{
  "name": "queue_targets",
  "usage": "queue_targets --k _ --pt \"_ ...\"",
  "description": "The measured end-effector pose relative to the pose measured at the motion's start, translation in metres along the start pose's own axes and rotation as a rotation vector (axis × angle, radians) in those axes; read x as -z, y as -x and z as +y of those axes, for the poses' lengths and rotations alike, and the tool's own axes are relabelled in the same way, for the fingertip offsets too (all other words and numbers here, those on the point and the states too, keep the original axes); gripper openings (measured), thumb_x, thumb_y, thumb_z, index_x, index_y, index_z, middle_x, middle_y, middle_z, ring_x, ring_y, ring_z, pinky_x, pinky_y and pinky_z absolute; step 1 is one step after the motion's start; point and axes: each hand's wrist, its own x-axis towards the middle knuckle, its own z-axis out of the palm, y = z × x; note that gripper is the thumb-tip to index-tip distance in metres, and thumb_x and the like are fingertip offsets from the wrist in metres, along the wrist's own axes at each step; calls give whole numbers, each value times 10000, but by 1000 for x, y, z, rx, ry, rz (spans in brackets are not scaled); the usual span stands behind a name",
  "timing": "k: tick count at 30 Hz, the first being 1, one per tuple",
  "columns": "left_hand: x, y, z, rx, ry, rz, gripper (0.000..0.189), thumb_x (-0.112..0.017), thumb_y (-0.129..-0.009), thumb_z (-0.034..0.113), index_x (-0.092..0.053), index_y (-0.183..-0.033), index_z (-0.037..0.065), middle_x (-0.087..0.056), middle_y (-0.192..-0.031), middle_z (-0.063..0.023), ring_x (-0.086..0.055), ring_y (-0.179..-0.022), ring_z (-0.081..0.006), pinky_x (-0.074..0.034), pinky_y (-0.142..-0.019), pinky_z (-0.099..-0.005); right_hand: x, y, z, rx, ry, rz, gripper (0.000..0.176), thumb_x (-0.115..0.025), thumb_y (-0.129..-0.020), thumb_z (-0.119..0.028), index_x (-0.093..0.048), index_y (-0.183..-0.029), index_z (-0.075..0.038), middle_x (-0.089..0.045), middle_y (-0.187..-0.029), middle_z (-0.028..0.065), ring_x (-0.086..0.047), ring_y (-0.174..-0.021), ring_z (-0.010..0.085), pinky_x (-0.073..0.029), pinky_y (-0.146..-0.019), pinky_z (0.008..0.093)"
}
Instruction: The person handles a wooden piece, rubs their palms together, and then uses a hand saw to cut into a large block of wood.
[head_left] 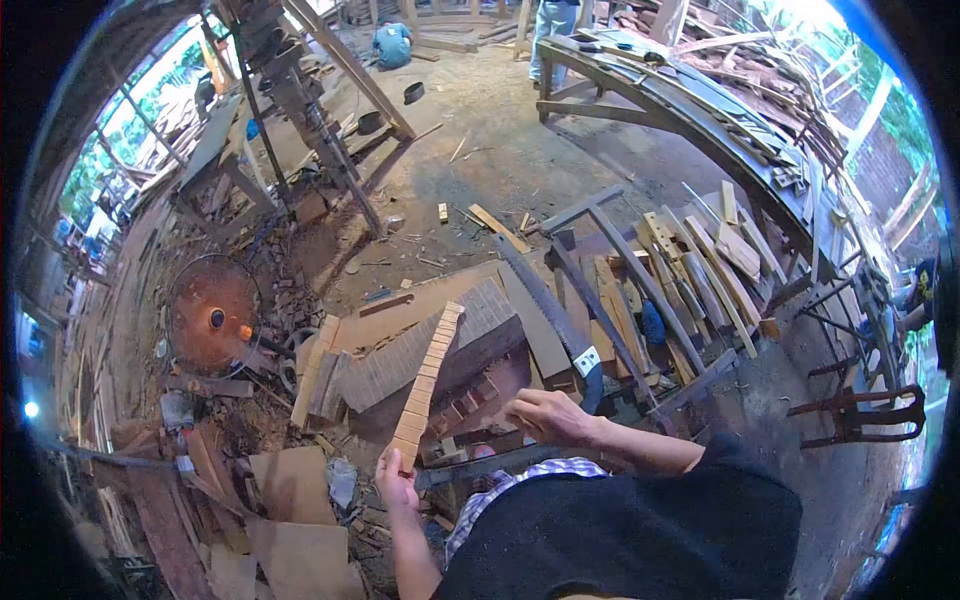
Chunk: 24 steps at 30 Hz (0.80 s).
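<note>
My left hand [396,487] grips the near end of a long narrow wooden strip [427,376] scored into small blocks, which points up and away from me. My right hand [545,418] hovers with fingers curled, just right of the strip, above a dark wooden piece and a long flat bar [505,461] lying across in front of me. A handsaw [553,317] with a dark handle lies just beyond my right hand.
A ridged wooden slab [470,325] and boards lie ahead on the dirt floor. Loose planks [690,270] are stacked to the right beside a long curved workbench [680,105]. A round fan [212,315] stands at left. A person [552,30] stands far back; another crouches.
</note>
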Motion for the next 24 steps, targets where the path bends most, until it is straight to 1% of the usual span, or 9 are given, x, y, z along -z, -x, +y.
queue_targets --k 2,10,11,12,15,17,20,22,24 --pt "-8 1 13 -16 36 97 225 -641 -890 209 -593 -1089 115 -640 -913 -5 -584 -744 -104 -445 -582 -228 -7 2 3 -14 11 -27 273 -652 -850 -259 -518 -974 -57 -542 -851 112 -599 -782 313 -492 -618 406" --pt "-26 3 43 -175 -21 72 342 -639 -889 143 -557 -1218 97 -603 -1046 -16 -548 -791 -80 -424 -626 -217 -30 0 9 -9 45 -65 140 -575 -880 -184 -536 -902 -51 -561 -823 127 -608 -810 335 -489 -660 431" --pt "-30 4 47 -223 -31 42 350 -619 -902 110 -543 -1241 59 -592 -1087 -36 -559 -865 -99 -461 -702 -242 -35 0 15 -6 51 -81 137 -571 -884 -187 -538 -894 -54 -559 -815 129 -606 -799 337 -486 -654 436" --pt "-34 6 51 -237 -27 51 350 -619 -902 110 -543 -1241 59 -592 -1087 -36 -559 -865 -99 -461 -702 -242 -39 1 20 -6 57 -95 136 -567 -888 -190 -541 -887 -57 -558 -806 132 -603 -789 339 -482 -648 440" --pt "-54 15 66 -407 -201 -40 362 -606 -912 85 -527 -1257 10 -582 -1140 -60 -559 -1014 -157 -455 -903 -294 -47 -1 29 -54 30 -103 133 -569 -885 -175 -515 -937 -65 -545 -880 139 -593 -776 352 -476 -635 457" --pt "-63 20 72 -475 -270 -61 353 -617 -908 95 -541 -1243 12 -591 -1118 -57 -560 -991 -148 -459 -884 -290 -51 -6 31 -129 93 -125 154 -563 -882 -153 -488 -990 -72 -520 -943 137 -589 -774 362 -483 -621 452" --pt "-85 42 91 -611 -481 -66 292 -689 -867 135 -626 -1132 30 -630 -975 -28 -572 -863 -115 -472 -781 -267 -48 -18 21 -96 29 -11 141 -556 -881 -141 -496 -988 -72 -522 -933 131 -589 -774 362 -489 -615 443" --pt "-94 50 95 -731 -699 -29 275 -713 -843 119 -639 -1093 33 -629 -951 -31 -566 -818 -109 -471 -747 -250 -45 -27 17 -80 -9 -13 136 -577 -860 -119 -510 -968 -69 -532 -909 127 -589 -769 361 -490 -619 438" --pt "-101 50 88 -749 -590 -101 229 -737 -812 88 -647 -1017 41 -641 -933 -50 -587 -787 -118 -486 -714 -273 -44 -34 16 -28 -85 18 130 -612 -836 -109 -524 -919 -62 -535 -849 129 -589 -754 357 -485 -611 434"
